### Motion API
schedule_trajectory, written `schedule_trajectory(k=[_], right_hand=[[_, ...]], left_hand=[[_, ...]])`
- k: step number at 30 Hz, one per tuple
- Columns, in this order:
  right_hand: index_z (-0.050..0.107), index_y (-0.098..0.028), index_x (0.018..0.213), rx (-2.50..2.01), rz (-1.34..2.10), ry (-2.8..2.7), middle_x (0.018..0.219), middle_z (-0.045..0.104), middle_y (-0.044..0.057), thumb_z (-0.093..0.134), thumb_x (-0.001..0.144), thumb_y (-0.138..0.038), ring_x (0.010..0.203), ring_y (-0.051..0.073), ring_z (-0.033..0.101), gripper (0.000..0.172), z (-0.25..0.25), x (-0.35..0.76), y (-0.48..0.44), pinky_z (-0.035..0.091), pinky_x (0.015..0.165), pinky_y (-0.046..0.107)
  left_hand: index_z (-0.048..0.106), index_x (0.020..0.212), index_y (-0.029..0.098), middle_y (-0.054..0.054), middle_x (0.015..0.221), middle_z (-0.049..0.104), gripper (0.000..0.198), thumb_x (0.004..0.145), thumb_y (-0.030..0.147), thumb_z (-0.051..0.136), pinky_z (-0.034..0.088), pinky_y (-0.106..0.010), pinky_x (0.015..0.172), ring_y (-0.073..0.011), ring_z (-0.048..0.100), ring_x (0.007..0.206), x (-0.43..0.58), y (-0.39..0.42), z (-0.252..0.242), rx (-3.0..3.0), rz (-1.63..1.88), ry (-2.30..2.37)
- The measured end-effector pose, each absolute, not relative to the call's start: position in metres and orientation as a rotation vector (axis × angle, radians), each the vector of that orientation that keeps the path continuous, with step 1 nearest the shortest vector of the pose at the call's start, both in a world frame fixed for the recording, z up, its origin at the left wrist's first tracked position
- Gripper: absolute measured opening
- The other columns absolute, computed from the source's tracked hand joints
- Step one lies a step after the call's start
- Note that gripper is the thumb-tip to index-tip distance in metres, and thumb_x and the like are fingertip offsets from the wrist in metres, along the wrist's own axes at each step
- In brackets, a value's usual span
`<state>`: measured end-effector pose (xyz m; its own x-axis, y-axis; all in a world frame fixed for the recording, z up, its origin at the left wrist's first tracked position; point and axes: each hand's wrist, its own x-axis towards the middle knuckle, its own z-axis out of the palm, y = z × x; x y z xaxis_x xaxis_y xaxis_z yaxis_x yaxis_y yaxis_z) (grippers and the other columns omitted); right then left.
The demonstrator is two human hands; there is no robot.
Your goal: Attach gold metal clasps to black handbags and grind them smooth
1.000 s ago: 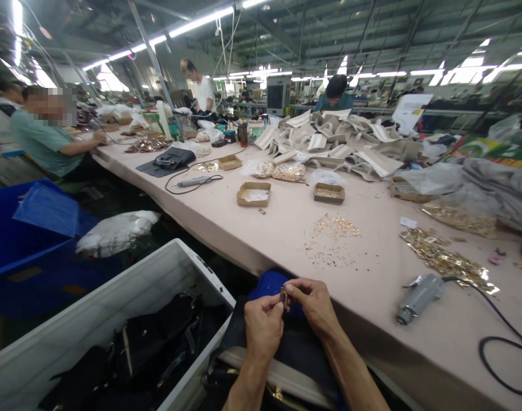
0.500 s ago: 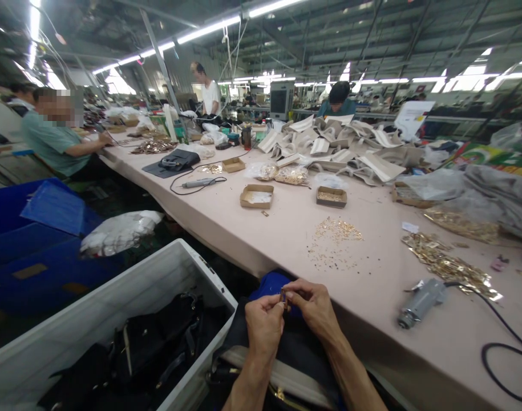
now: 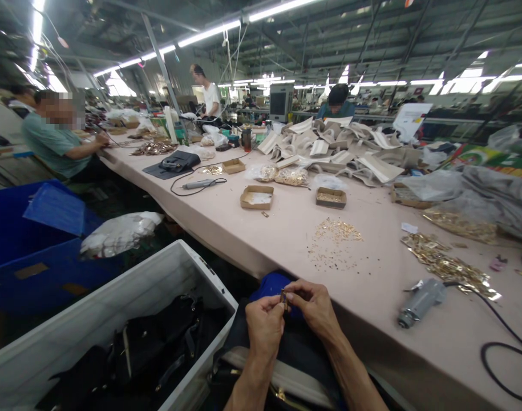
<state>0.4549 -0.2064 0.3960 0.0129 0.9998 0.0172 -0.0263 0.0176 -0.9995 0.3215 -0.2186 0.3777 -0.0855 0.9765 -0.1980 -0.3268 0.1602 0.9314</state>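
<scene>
My left hand (image 3: pixel 264 322) and my right hand (image 3: pixel 312 305) meet below the near table edge, both pinched on a small gold metal fitting (image 3: pixel 283 297) held between the fingertips. Under my hands a black bag (image 3: pixel 264 365) with a pale strap lies on my lap over blue cloth (image 3: pixel 271 283). On the pale table (image 3: pixel 243 228) just beyond lies a scatter of tiny gold screws (image 3: pixel 333 234). A grey electric screwdriver (image 3: pixel 419 301) with a black cord rests to the right.
A white bin (image 3: pixel 115 302) with black bags stands at my left, blue crates (image 3: pixel 33 240) beyond. Gold fittings (image 3: pixel 449 262), small cardboard trays (image 3: pixel 255 197), plastic bags and pale bag panels (image 3: pixel 342 148) cover the table. A seated person (image 3: pixel 55 142) works at far left; others stand farther back.
The view has tilted slightly. My hands stay together on the small gold fitting with hardly any movement.
</scene>
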Motion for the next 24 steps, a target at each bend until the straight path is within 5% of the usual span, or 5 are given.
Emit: schedule_trajectory(k=[8,14,24], right_hand=[[0.079,-0.018,0.089,-1.197,1.191,-1.204,0.077,0.075,0.005,0.079,0.079,-0.039,0.068,0.021,0.068,0.024,0.394,0.455,-0.206,0.055,0.068,0.032],[0.081,-0.019,0.087,-1.236,1.121,-1.207,0.074,0.075,0.005,0.076,0.084,-0.041,0.067,0.02,0.067,0.023,0.408,0.451,-0.208,0.054,0.066,0.03],[0.08,-0.019,0.076,-1.223,1.071,-1.139,0.065,0.07,0.001,0.076,0.078,-0.029,0.055,0.016,0.062,0.012,0.412,0.439,-0.207,0.048,0.055,0.026]], left_hand=[[0.081,0.075,0.009,0.004,0.041,0.053,0.016,0.069,0.023,0.075,0.022,-0.02,0.034,-0.0063,0.036,0.032,0.321,-0.219,0.383,0.801,1.298,1.179],[0.084,0.086,0.011,-0.005,0.056,0.071,0.032,0.068,0.038,0.081,0.037,-0.022,0.037,-0.0141,0.055,0.041,0.319,-0.222,0.384,0.923,1.276,1.225],[0.084,0.079,0.011,-0.007,0.055,0.072,0.059,0.046,0.06,0.093,0.047,-0.027,0.038,-0.0219,0.064,0.046,0.316,-0.212,0.38,0.83,1.243,1.269]])
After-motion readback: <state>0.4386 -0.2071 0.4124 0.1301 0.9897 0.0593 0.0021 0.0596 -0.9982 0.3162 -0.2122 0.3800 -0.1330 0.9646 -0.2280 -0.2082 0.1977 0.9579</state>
